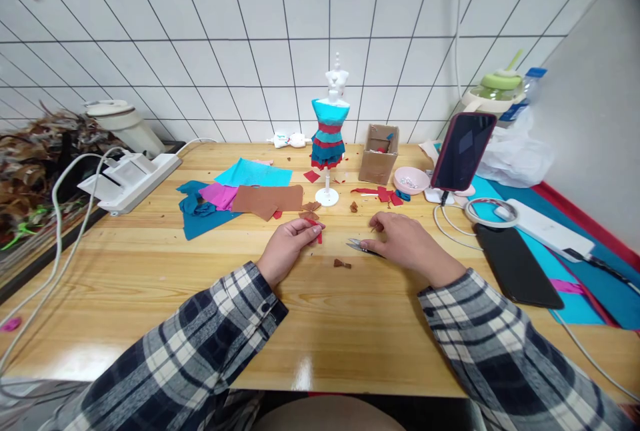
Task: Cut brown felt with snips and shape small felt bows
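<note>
Between the thumb and fingers of my left hand (284, 248) is a small folded piece of red crepe paper (319, 236). My right hand (407, 244) is closed loosely on a pair of small snips (358, 245), thumb on the dark handle and blades pointing left. The palm hides the rest of the handle. A small brown paper bow (343, 263) lies on the table just in front of the blades. Behind my hands stands a white mini dress form (327, 196), wearing a layered paper dress (329, 128) in turquoise, red and dark blue.
Crepe paper sheets, including a brown one (270, 198), lie left of the stand. A small cardboard box (379, 154), a pink bowl (411, 180) and red scraps (385, 194) sit at right. Farther right are a propped phone (463, 151), a dark phone (517, 264) and cables. A power strip (133, 181) is left.
</note>
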A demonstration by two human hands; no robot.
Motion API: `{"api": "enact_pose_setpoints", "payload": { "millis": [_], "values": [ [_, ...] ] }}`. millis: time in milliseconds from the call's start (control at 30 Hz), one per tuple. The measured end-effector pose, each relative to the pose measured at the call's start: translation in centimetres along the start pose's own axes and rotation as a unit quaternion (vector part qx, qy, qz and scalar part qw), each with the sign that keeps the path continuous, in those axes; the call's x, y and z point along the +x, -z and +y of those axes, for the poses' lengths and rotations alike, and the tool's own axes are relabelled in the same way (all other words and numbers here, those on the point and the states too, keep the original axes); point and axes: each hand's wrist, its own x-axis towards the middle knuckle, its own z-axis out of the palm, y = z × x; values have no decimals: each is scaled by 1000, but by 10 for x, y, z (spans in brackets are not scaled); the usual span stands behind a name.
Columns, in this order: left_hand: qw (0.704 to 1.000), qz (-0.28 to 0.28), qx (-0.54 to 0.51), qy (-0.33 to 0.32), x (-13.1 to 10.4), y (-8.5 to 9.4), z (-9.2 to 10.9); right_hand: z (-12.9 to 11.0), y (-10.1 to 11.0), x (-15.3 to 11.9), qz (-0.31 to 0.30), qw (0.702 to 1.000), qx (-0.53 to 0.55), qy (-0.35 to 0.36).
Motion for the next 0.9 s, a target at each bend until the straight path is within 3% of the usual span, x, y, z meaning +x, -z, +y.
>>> {"api": "enact_pose_setpoints", "payload": {
  "millis": [233,400,600,800,900],
  "values": [
    [1000,-12,-9,11,0,1,-1,-1,-3,-2,-36,999,10,38],
    [1000,-22,15,16,0,-1,1,-16,-3,-5,10,998,49,25],
    [998,-29,36,29,-4,-4,4,-33,-2,-7,70,976,206,-3],
    [1000,-6,-26,4,-4,-5,5,-45,-9,-12,-8,933,361,-4],
    [997,18,-73,25,-5,-7,8,-54,-16,-15,-30,919,393,8]
  ]
}}
